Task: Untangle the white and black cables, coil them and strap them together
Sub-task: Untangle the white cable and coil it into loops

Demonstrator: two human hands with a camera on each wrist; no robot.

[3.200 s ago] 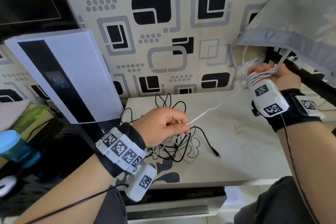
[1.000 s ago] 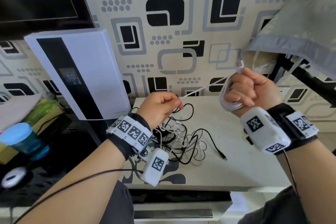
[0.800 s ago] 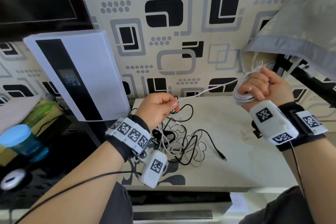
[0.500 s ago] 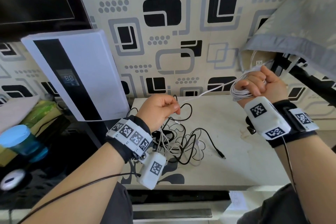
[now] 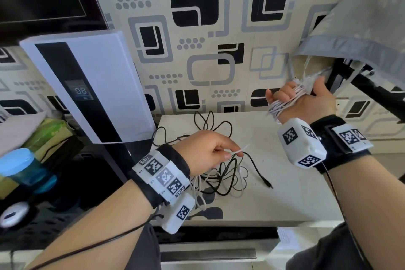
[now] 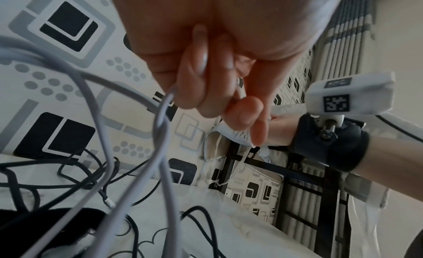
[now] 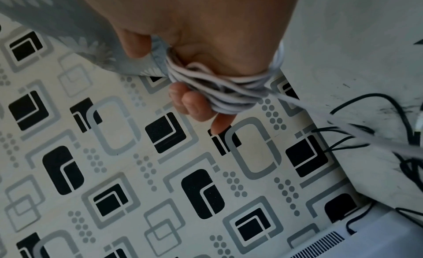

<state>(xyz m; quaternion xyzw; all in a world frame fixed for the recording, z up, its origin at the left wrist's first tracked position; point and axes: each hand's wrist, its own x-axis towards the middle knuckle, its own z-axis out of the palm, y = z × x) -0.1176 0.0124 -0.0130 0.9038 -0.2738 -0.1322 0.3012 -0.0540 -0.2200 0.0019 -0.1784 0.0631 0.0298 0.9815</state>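
White cable is being coiled around the raised right hand, fed through a left hand pinch above the black cable tangle; further winding is needed next.

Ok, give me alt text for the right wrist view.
The right hand has several turns of white cable wound round it, fingers curled beneath. One strand runs right toward loose black cable on the pale tabletop; patterned wallpaper fills the rest.

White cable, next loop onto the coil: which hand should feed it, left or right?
Probably left. The left hand already pinches the free white cable, while the right hand carries the coil wrapped around it.
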